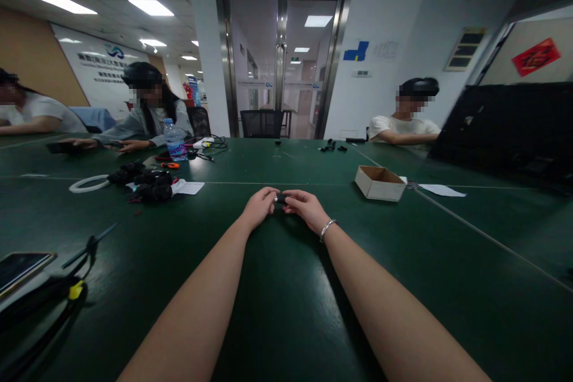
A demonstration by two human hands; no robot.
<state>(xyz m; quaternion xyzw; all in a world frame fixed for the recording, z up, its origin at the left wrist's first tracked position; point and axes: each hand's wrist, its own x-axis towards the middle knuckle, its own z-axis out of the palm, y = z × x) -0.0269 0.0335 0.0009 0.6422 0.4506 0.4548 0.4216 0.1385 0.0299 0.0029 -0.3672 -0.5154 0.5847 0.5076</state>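
Observation:
Both arms reach out over the dark green table (286, 286). Between my hands is a small black object with a pale, metallic-looking end (281, 198); its exact kind is too small to make out. My left hand (260, 209) pinches its left end with closed fingers. From the other side, my right hand (308, 210) grips the right end between thumb and fingers, hiding part of it. A silver bangle (328, 230) circles my right wrist. The object is held just over the tabletop, and whether it touches the table I cannot tell.
Right of my hands stands an open box (380, 185) beside a white paper (441, 191). To the left lie a bundle of black parts (152, 184), a white ring (89, 184) and a water bottle (175, 142). Black cables (67, 292) lie near left. Several people sit around the table.

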